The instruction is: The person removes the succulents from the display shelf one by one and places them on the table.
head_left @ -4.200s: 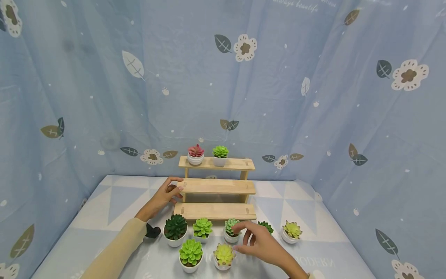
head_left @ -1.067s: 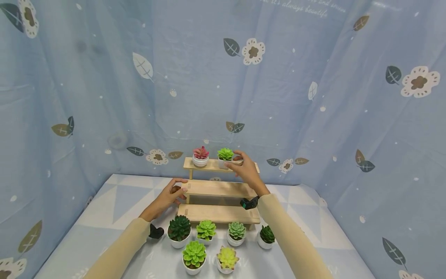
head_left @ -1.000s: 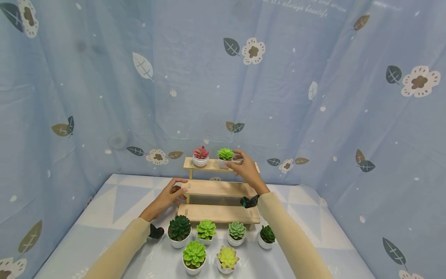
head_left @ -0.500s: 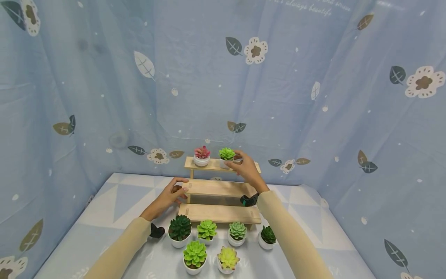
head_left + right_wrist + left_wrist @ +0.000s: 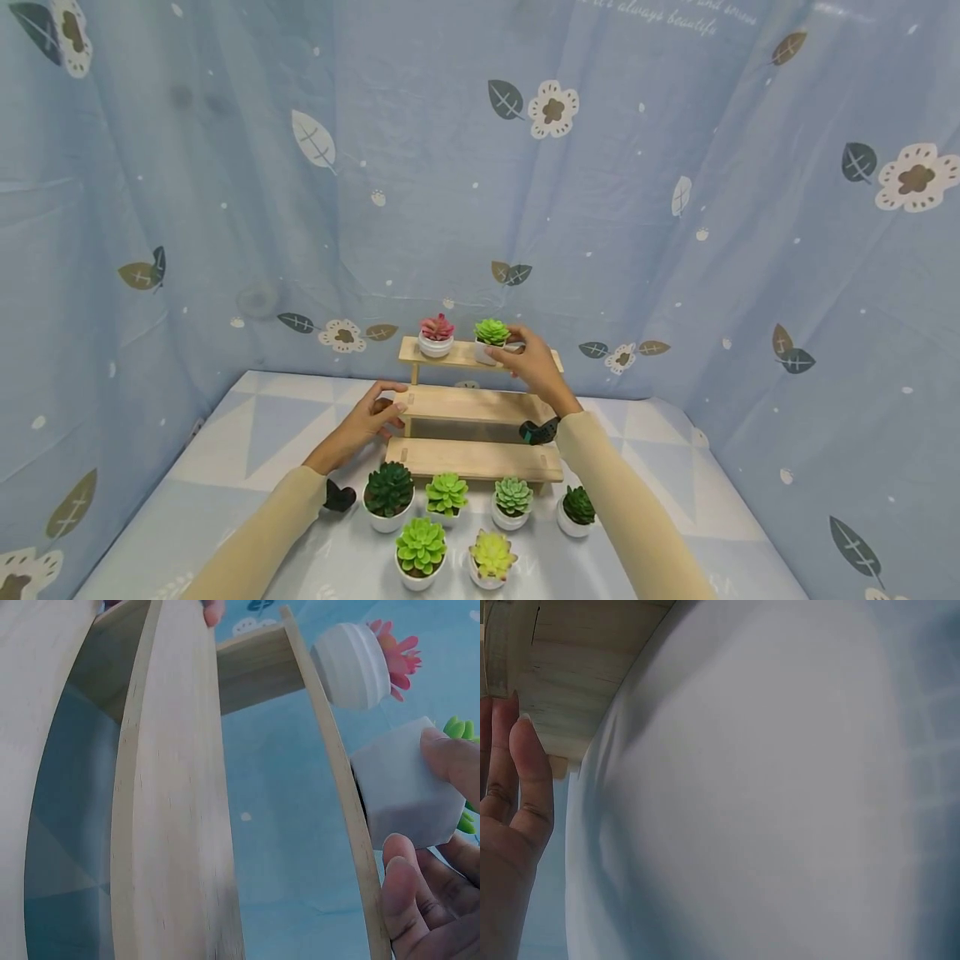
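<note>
Right hand is up at the top step of the wooden stand, fingers pinching a white pot w/ a green plant in it, thumb on the near side. Pot sits on the top step, just beside the bright green plant, which is next to the pink plant on the same step. In the wrist view the held pot's base is against the step edge; can't tell if it's fully resting.

Left hand is at the left end of the middle step, fingers curled round the board's edge, thumb on top. Left wrist cam shows fingertips pressed together against the wood.

On the table in front of the stand: 6 more small plants in white pots, 4 in a back row incl. a dark green one, 2 in front incl. a yellowish one. Middle + bottom steps carry no pots.
</note>
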Motion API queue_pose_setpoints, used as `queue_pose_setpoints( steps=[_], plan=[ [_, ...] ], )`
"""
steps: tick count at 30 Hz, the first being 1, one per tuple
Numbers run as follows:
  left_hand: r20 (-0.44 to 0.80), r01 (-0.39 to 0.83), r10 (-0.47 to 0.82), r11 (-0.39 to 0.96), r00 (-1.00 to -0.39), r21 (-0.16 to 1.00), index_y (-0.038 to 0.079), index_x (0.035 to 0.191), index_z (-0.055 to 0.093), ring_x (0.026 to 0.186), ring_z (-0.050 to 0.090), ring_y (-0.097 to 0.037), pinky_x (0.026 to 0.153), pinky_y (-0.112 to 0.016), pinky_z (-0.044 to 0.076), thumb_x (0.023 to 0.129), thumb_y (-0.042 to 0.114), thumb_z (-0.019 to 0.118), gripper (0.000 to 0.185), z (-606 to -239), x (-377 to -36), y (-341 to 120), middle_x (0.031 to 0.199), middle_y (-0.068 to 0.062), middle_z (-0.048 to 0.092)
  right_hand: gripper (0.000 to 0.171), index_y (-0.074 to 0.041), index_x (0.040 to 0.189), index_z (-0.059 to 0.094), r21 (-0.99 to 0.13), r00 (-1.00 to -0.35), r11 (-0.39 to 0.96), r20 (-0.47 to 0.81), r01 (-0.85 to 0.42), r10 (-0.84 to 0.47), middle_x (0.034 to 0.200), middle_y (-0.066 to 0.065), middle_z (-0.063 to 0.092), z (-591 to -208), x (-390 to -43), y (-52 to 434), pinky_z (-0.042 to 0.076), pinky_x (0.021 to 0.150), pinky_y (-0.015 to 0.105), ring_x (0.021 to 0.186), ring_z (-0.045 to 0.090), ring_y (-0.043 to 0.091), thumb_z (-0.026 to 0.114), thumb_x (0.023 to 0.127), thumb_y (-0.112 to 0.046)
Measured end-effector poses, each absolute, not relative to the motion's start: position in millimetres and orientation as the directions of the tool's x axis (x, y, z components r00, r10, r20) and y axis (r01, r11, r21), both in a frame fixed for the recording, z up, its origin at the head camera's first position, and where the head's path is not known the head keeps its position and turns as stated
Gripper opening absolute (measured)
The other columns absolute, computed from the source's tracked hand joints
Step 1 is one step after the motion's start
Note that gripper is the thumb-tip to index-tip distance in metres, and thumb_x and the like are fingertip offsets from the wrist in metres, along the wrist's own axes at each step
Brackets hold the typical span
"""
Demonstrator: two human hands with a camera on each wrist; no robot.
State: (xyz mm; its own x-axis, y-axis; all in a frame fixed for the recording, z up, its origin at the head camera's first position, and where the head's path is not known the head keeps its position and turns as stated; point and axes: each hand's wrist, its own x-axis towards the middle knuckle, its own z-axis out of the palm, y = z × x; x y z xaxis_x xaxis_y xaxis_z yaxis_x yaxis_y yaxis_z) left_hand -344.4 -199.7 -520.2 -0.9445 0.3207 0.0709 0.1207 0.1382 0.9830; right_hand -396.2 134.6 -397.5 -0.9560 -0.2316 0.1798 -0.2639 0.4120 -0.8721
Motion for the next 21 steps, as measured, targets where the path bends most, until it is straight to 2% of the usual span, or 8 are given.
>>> queue_pose_setpoints(
  steps=[7,13,18,21],
  plan=[
    [0.080,0.129,0.326,0.132,-0.942,0.983,0.028,0.146,0.043,0.109,0.060,-0.042,0.080,-0.045,0.052,0.105,0.045,0.059,0.048,-520,-345,-199,0.121,-0.018,0.056,0.076,-0.017,0.153,0.045,-0.873,-0.954,0.403,0.195,-0.275,-0.230,0.135,0.010,0.055,-397,-392,137,0.057,0.073,0.042,0.098,0.065,0.041,0.078,0.091,-0.047],
    [0.078,0.126,0.327,0.128,-0.942,0.984,0.028,0.146,0.043,0.109,0.060,-0.043,0.081,-0.045,0.052,0.105,0.045,0.059,0.047,-521,-345,-199,0.121,-0.019,0.056,0.071,-0.019,0.149,0.049,-0.865,-0.950,0.403,0.227,-0.298,-0.215,0.135,0.008,0.055,-397,-387,140,0.057,0.071,0.041,0.093,0.066,0.037,0.080,0.091,-0.046],
    [0.086,0.134,0.324,0.130,-0.942,0.982,0.027,0.147,0.042,0.108,0.060,-0.042,0.081,-0.046,0.052,0.106,0.044,0.058,0.047,-522,-346,-199,0.122,-0.019,0.056,0.070,-0.020,0.147,0.051,-0.864,-0.947,0.397,0.240,-0.309,-0.215,0.134,0.006,0.054,-398,-383,143,0.057,0.072,0.041,0.096,0.065,0.033,0.081,0.089,-0.046],
    [0.086,0.134,0.323,0.129,-0.942,0.983,0.027,0.147,0.042,0.110,0.059,-0.045,0.081,-0.046,0.052,0.106,0.044,0.058,0.048,-521,-345,-199,0.122,-0.019,0.055,0.070,-0.020,0.146,0.051,-0.866,-0.946,0.390,0.242,-0.311,-0.218,0.134,0.004,0.053,-398,-379,145,0.057,0.073,0.042,0.098,0.064,0.036,0.082,0.089,-0.046]
  ],
)
